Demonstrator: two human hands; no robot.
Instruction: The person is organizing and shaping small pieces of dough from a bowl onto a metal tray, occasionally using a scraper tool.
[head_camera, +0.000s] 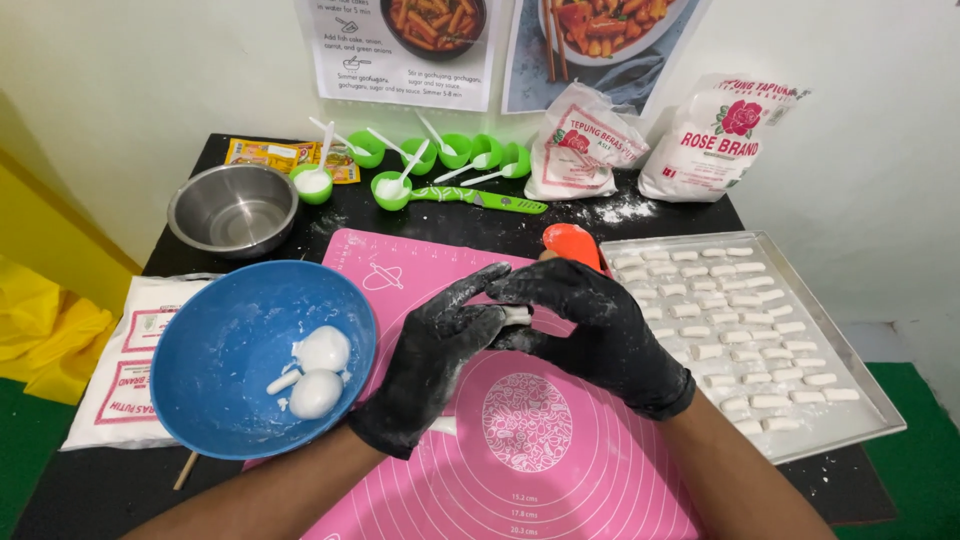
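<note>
Both my hands wear black gloves dusted with flour and meet over the pink silicone mat. My left hand and my right hand press together around a small white piece of dough, only its end showing between the fingers. To the left of my hands a blue bowl holds two white dough lumps and a short dough stick. On my right a metal tray carries several rows of short white dough pieces.
A steel bowl stands at the back left. Small green cups with white spoons line the back edge beside a green-handled tool. Two flour bags lean on the wall. An orange spatula lies behind my hands. A flat white bag lies far left.
</note>
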